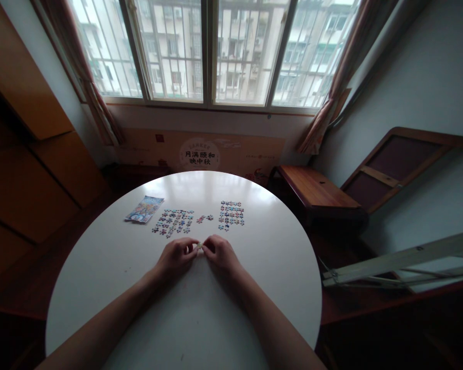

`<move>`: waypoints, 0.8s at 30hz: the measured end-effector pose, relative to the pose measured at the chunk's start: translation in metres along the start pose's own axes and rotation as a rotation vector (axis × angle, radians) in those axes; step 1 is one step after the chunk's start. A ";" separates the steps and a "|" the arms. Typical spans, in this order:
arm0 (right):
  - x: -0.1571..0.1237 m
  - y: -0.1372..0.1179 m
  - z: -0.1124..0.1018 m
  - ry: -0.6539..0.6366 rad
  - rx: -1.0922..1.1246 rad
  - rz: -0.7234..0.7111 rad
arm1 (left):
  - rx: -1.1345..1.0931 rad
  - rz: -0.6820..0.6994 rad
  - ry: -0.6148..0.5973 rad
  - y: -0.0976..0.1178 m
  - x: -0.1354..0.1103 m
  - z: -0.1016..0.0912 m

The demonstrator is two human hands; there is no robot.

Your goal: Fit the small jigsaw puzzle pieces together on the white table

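- Two hands, a left hand and a right hand, meet over the near half of one round white table.
- One small pale piece is between their fingertips, nearer the person than the other pieces.
- The left grip is pinched, thumb and fingers closed on one side of that piece; the right grip pinches its other side.
- Two larger groups of jigsaw pieces lie beyond the hands: a left group and a right group, both too small to count surely.
- Between them lies one little cluster, seemingly of about three pieces.
- One colourful picture sheet lies just left of the left group.
- Two curtains flank four window panes.
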State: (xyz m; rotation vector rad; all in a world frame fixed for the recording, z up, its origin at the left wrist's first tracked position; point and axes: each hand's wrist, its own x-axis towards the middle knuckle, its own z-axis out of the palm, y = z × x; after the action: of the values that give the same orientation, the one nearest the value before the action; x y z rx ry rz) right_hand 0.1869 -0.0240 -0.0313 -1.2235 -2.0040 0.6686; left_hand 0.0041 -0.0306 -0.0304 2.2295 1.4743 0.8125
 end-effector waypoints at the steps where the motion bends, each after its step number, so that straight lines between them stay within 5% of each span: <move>1: 0.000 0.000 0.000 0.000 0.000 -0.004 | -0.001 0.000 -0.002 0.000 0.000 0.000; 24: 0.000 0.001 0.000 0.009 -0.004 -0.014 | 0.029 0.004 0.013 -0.002 0.000 0.002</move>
State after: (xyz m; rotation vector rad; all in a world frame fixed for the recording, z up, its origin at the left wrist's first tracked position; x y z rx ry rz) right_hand 0.1873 -0.0232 -0.0322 -1.2112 -2.0052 0.6514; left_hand 0.0037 -0.0300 -0.0336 2.2528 1.4976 0.8134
